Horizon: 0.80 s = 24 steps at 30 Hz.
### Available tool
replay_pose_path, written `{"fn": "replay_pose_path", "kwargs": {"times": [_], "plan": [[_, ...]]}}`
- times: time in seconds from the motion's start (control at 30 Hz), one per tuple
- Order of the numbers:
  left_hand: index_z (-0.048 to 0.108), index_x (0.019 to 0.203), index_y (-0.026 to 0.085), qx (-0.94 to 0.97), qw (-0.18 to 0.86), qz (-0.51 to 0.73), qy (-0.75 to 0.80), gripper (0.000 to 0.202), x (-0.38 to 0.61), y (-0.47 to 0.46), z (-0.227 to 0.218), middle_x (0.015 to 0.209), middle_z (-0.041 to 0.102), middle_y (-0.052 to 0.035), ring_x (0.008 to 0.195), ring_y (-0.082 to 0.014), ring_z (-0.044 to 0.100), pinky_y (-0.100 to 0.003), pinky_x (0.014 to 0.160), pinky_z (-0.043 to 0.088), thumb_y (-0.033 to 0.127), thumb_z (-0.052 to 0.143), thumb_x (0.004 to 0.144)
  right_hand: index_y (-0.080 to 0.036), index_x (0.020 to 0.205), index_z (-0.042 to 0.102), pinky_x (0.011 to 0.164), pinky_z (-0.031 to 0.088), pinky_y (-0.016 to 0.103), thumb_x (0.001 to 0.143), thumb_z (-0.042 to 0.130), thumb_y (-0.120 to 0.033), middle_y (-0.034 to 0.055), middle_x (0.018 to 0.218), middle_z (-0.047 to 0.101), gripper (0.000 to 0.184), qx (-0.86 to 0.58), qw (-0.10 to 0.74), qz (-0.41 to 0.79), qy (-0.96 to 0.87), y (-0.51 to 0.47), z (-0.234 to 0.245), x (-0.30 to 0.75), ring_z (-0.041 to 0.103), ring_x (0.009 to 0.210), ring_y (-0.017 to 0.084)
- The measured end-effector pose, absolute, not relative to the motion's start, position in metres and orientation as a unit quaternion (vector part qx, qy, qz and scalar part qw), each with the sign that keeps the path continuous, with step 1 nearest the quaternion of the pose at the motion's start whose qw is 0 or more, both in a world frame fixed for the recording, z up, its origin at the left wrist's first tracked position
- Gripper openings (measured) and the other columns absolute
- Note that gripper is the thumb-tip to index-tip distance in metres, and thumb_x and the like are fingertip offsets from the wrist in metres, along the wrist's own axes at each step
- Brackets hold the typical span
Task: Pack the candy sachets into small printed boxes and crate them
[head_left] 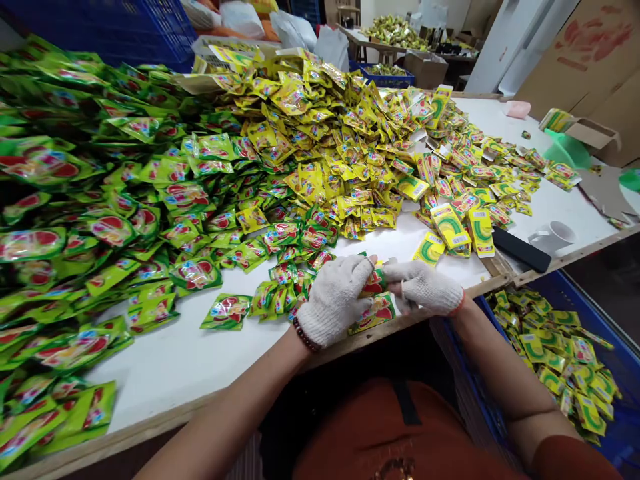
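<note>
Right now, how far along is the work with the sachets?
Looks done: finished packs lie in the blue crate at the person's right. In hand: the gloved left hand and right hand hold a few green sachets between them at the table's edge. Left: large green pile and yellow pile, so probably most.

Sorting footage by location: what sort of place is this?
Probably a packing workshop: heaps of green sachets and yellow sachets cover the table, with a blue crate of packs beside it.

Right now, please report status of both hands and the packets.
Left hand and right hand, gloved, both gripping green packets at table edge. Loose packet pile beside left hand.
</note>
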<state>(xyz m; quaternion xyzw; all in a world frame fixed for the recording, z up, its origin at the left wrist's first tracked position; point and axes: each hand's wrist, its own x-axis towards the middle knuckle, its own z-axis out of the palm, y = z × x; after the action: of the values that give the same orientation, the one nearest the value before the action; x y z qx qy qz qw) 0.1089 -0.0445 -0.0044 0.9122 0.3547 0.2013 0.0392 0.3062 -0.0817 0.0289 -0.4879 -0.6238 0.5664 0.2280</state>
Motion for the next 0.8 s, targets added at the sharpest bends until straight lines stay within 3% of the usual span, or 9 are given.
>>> {"fn": "replay_pose_path", "kwargs": {"times": [0.13, 0.23, 0.3, 0.4, 0.5, 0.63, 0.73, 0.8], "plan": [[0.057, 0.132, 0.017, 0.919, 0.029, 0.214, 0.331, 0.06, 0.087, -0.058, 0.0, 0.118, 0.069, -0.0153, 0.105, -0.031, 0.065, -0.044, 0.089, 0.053, 0.023, 0.069, 0.074, -0.015, 0.116, 0.065, 0.043, 0.04, 0.017, 0.087, 0.056, -0.035, -0.0035, 0.053, 0.064, 0.037, -0.344, 0.163, 0.73, -0.567, -0.088, 0.028, 0.295, 0.049, 0.038, 0.008], [0.059, 0.13, 0.016, 0.92, 0.041, 0.19, 0.341, 0.057, 0.065, -0.071, 0.0, 0.115, 0.07, -0.0148, 0.102, -0.0301, 0.066, -0.043, 0.087, 0.055, 0.022, 0.069, 0.075, -0.013, 0.12, 0.062, 0.044, 0.042, 0.016, 0.088, 0.059, -0.039, -0.0005, 0.059, 0.069, 0.041, -0.289, 0.128, 0.787, -0.53, -0.09, 0.024, 0.284, 0.055, 0.042, 0.008], [0.057, 0.133, 0.017, 0.915, 0.053, 0.163, 0.365, 0.058, 0.049, -0.079, -0.005, 0.117, 0.07, -0.014, 0.105, -0.03, 0.066, -0.043, 0.089, 0.055, 0.023, 0.069, 0.076, -0.014, 0.115, 0.064, 0.043, 0.043, 0.015, 0.087, 0.061, -0.04, 0.0019, 0.067, 0.073, 0.038, -0.33, 0.131, 0.778, -0.518, -0.087, 0.025, 0.28, 0.058, 0.045, 0.008], [0.058, 0.134, 0.019, 0.907, 0.052, 0.123, 0.4, 0.058, 0.029, -0.088, -0.01, 0.122, 0.068, -0.0152, 0.108, -0.0324, 0.064, -0.047, 0.092, 0.053, 0.036, 0.071, 0.08, -0.017, 0.099, 0.068, 0.042, 0.044, 0.016, 0.085, 0.064, -0.036, 0.0031, 0.082, 0.074, 0.024, -0.459, 0.222, 0.662, -0.55, -0.072, 0.026, 0.285, 0.059, 0.046, 0.007], [0.064, 0.125, 0.019, 0.902, 0.033, 0.141, 0.406, 0.049, 0.024, -0.085, -0.007, 0.123, 0.066, -0.0166, 0.11, -0.0335, 0.062, -0.048, 0.092, 0.052, 0.048, 0.063, 0.086, -0.017, 0.088, 0.069, 0.05, 0.046, 0.02, 0.086, 0.06, -0.029, 0.0008, 0.077, 0.069, 0.016, -0.528, 0.27, 0.481, -0.645, -0.043, 0.022, 0.292, 0.059, 0.054, 0.009], [0.07, 0.099, 0.018, 0.878, 0.029, 0.171, 0.447, 0.033, 0.043, -0.059, 0.014, 0.105, 0.07, -0.0127, 0.098, -0.0258, 0.064, -0.039, 0.086, 0.05, 0.033, 0.041, 0.099, -0.016, 0.095, 0.07, 0.071, 0.046, 0.027, 0.085, 0.067, -0.03, 0.0068, 0.089, 0.067, 0.018, -0.592, 0.171, 0.224, -0.755, -0.008, 0.006, 0.286, 0.06, 0.08, 0.017], [0.07, 0.091, 0.018, 0.88, 0.03, 0.062, 0.47, 0.021, 0.066, -0.032, 0.025, 0.096, 0.071, -0.0115, 0.09, -0.0262, 0.066, -0.037, 0.077, 0.05, 0.027, 0.051, 0.092, -0.018, 0.1, 0.069, 0.069, 0.043, 0.028, 0.08, 0.074, -0.042, 0.0115, 0.105, 0.066, 0.032, -0.624, 0.087, 0.169, -0.758, 0.001, -0.004, 0.275, 0.059, 0.083, 0.02], [0.071, 0.093, 0.016, 0.883, 0.022, -0.019, 0.469, 0.018, 0.079, -0.018, 0.026, 0.097, 0.072, -0.0139, 0.09, -0.0305, 0.068, -0.038, 0.074, 0.049, 0.028, 0.062, 0.083, -0.018, 0.093, 0.069, 0.065, 0.039, 0.027, 0.079, 0.074, -0.042, 0.0108, 0.101, 0.066, 0.028, -0.622, 0.059, 0.172, -0.762, -0.001, -0.006, 0.272, 0.058, 0.078, 0.019]]}}
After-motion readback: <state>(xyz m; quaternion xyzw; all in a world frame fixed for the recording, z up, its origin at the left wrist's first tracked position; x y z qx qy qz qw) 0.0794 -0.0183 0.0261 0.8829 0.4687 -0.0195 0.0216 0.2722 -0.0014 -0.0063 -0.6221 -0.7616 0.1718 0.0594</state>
